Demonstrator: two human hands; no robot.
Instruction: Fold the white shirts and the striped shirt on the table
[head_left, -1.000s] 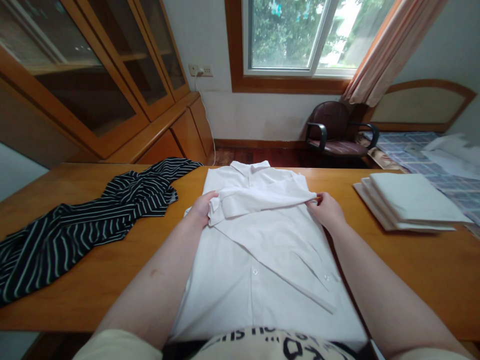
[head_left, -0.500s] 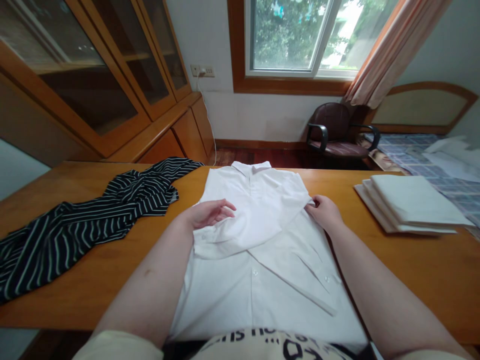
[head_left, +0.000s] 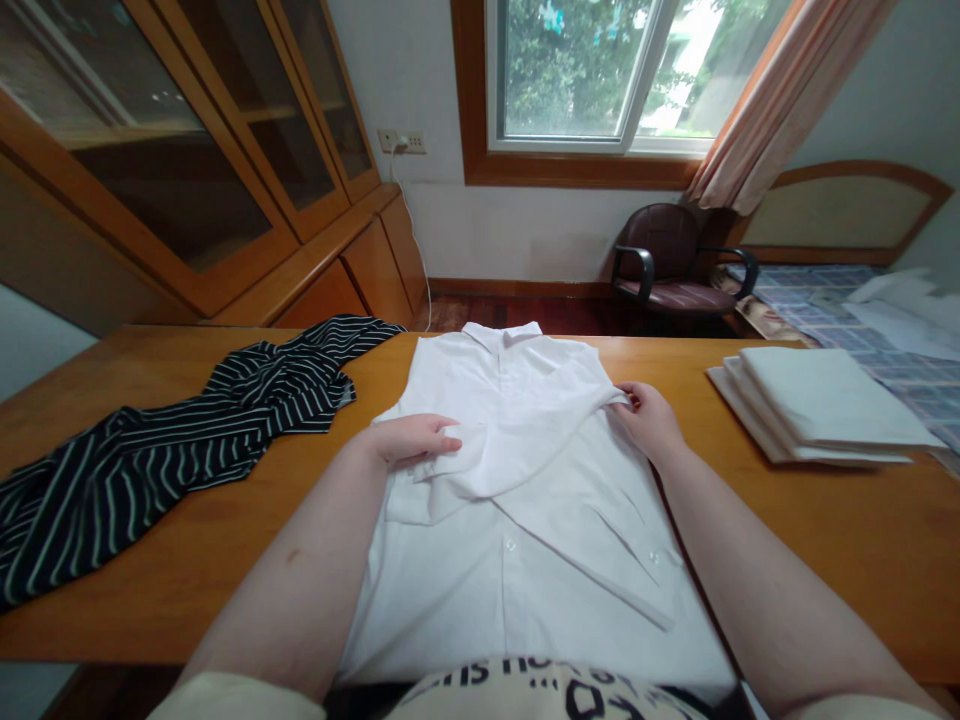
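Note:
A white button-up shirt (head_left: 517,375) lies front up on the wooden table, its collar at the far edge. One sleeve (head_left: 480,460) is laid across the chest toward the left. My left hand (head_left: 416,437) pinches the cuff end of that sleeve, lifting it slightly off the body of the shirt. At the shirt's right side, my right hand (head_left: 646,418) is closed on the fabric near the sleeve's upper fold. The other sleeve seems to lie slanted under the first one, across the lower right front.
A black-and-white striped garment (head_left: 247,410) lies crumpled on the table (head_left: 187,555) at left. Folded white items (head_left: 832,400) are stacked at right. Beyond the table are a maroon armchair (head_left: 667,255), a bed (head_left: 817,300) and a glass-door cabinet (head_left: 315,225).
My left hand has closed from spread fingers onto the sleeve's cuff end and raised it a little. My right hand keeps its hold on the right side, moving only slightly.

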